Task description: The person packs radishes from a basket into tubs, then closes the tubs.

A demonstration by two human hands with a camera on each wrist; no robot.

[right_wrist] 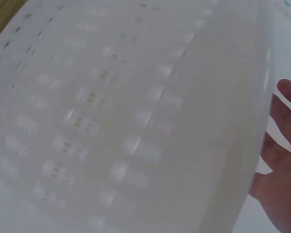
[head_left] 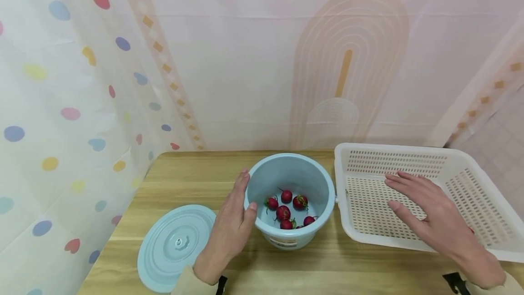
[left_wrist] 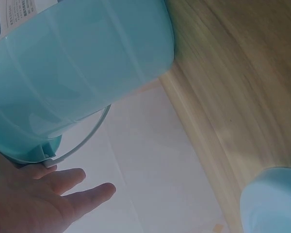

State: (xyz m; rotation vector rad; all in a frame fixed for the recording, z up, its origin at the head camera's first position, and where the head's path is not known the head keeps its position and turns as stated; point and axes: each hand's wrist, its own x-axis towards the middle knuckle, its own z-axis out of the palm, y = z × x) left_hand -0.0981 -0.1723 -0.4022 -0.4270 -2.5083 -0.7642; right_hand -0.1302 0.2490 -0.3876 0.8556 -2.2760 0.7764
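A light blue bucket [head_left: 292,238] stands upright mid-table, with several red radishes [head_left: 283,213] on its floor. My left hand [head_left: 229,226] rests against the bucket's left rim, fingers mostly straight and the thumb at the near side of the rim. In the left wrist view those fingers [left_wrist: 89,199] extend beside the handle joint of the bucket [left_wrist: 77,63]. My right hand [head_left: 440,217] hovers over the white slotted basket [head_left: 368,204], its fingers spread and holding nothing. A small red bit shows in the basket just beside that hand.
The round blue lid [head_left: 163,240] lies flat on the wooden table [head_left: 196,167], left of the bucket and close to my left wrist. The basket stands just right of the bucket, close to its rim. A patterned curtain [head_left: 245,81] hangs behind the table.
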